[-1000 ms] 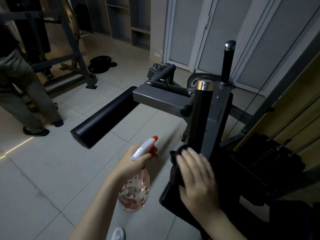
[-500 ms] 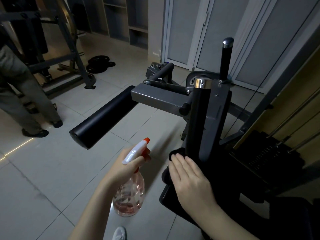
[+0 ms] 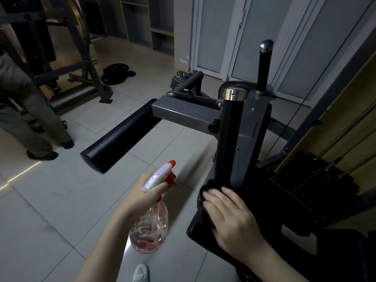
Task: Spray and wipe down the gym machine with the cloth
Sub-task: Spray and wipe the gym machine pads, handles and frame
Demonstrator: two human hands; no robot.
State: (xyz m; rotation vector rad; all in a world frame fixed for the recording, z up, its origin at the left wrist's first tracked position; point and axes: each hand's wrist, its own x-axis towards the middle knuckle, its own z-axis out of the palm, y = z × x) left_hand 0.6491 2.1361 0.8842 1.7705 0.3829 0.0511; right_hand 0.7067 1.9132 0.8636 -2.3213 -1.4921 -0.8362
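The grey gym machine (image 3: 252, 127) stands ahead of me, with a black upright handle (image 3: 227, 143) capped in chrome and a black padded roller (image 3: 120, 137) sticking out to the left. My right hand (image 3: 230, 218) presses a dark cloth (image 3: 205, 190) flat against the foot of the upright handle; most of the cloth is hidden under the hand. My left hand (image 3: 148, 194) grips the neck of a clear spray bottle (image 3: 150, 231) with a white and orange trigger head, held left of the machine above the floor.
A person's legs (image 3: 26, 123) stand at the left beside another metal frame (image 3: 81, 58). Weight plates (image 3: 117, 73) lie on the tiled floor behind. A weight stack (image 3: 313, 182) with cables rises at the right. White doors (image 3: 223, 33) close off the back.
My right hand has slid the cloth down the upright handle toward its base. My left hand with the bottle has drifted slightly left and down.
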